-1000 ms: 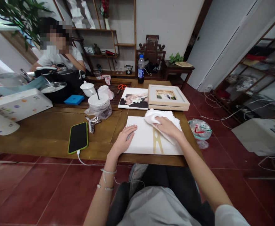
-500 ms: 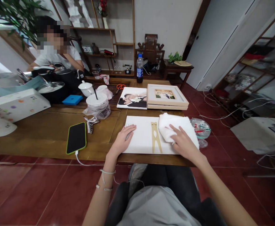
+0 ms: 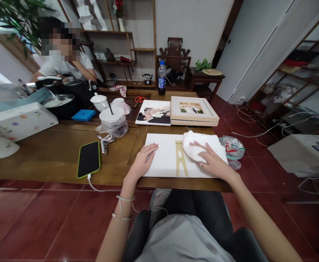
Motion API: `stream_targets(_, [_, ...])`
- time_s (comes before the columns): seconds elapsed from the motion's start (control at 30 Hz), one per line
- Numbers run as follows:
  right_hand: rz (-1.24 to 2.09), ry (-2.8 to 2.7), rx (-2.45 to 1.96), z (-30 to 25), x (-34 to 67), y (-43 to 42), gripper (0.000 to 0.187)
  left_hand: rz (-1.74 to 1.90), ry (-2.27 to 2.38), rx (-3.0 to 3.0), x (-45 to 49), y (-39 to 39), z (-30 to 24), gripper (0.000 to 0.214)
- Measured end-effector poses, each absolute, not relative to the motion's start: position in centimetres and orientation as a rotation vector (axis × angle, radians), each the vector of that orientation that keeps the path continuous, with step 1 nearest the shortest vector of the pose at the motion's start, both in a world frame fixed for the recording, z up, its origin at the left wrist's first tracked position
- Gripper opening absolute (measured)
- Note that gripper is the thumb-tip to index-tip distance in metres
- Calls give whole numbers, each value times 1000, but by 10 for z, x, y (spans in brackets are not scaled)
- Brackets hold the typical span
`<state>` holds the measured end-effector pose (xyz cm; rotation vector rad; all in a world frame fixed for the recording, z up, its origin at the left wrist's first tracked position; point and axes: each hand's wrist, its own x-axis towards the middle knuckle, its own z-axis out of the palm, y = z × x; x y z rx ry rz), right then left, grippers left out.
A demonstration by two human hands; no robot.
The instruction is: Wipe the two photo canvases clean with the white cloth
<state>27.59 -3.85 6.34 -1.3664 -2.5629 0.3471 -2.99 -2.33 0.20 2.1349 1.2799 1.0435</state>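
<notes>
A flat white panel [image 3: 163, 154] lies near the table's front edge. My left hand [image 3: 143, 160] rests palm down on its left end, fingers stretched out. On the panel's right part is a folded white cloth [image 3: 188, 145]. My right hand [image 3: 212, 162] presses down on this cloth with its fingers spread, and a ring shows on one finger. Between the two hands, a tan, long-legged shape with a cat-like head [image 3: 179, 156] shows on the panel; I cannot tell whether it is printed or a separate piece. The cloth covers the panel's upper right part.
Behind the panel lie a photo print [image 3: 154, 112] and framed pictures [image 3: 214, 118], with a bottle [image 3: 162, 78] beyond. To the left are a charging phone [image 3: 88, 159], a lidded cup [image 3: 112, 115] and pots [image 3: 74, 91]. A plastic bag [image 3: 231, 147] sits right. A person [image 3: 66, 67] sits across.
My right hand and the cloth have shifted slightly left on the panel, and the cloth has bunched a little. My left hand stays in place.
</notes>
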Motion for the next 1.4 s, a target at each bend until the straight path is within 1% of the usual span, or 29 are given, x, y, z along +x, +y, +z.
stream_targets(0.13, [219, -2524, -1423, 53, 272, -1, 27, 1033, 1287, 2133, -30, -24, 3, 32])
stream_targets(0.27, [129, -2539, -1465, 53, 269, 5, 38, 1023, 1288, 2129, -29, -24, 4, 32])
stream_targets(0.33, [132, -2561, -1446, 58, 270, -4, 39, 1026, 1288, 2128, -29, -24, 5, 32])
stream_targets(0.4, [189, -2600, -1411, 67, 271, -20, 38, 1029, 1290, 2127, -29, -24, 5, 32])
stream_targets(0.67, [588, -2718, -1385, 103, 286, -101, 38, 1037, 1290, 2108, -28, -25, 5, 32])
stream_targets(0.77, [706, -2683, -1389, 100, 292, -107, 36, 1044, 1288, 2109, -28, -25, 5, 32])
stream_targets(0.9, [760, -2568, -1497, 84, 297, -81, 37, 1052, 1285, 2120, -29, -24, 4, 32])
stream_targets(1.03, [656, -2458, -1589, 66, 287, -41, 36, 1048, 1291, 2118, -29, -24, 3, 32])
stream_targets(1.17, [338, -2469, -1562, 55, 259, -9, 42, 1035, 1291, 2126, -30, -24, 4, 32])
stream_targets(1.27, [129, -2488, -1548, 50, 241, -1, 44, 1029, 1294, 2128, -30, -24, 5, 31])
stream_targets(1.4, [69, -2508, -1526, 50, 236, -10, 41, 1025, 1290, 2128, -30, -25, 6, 31])
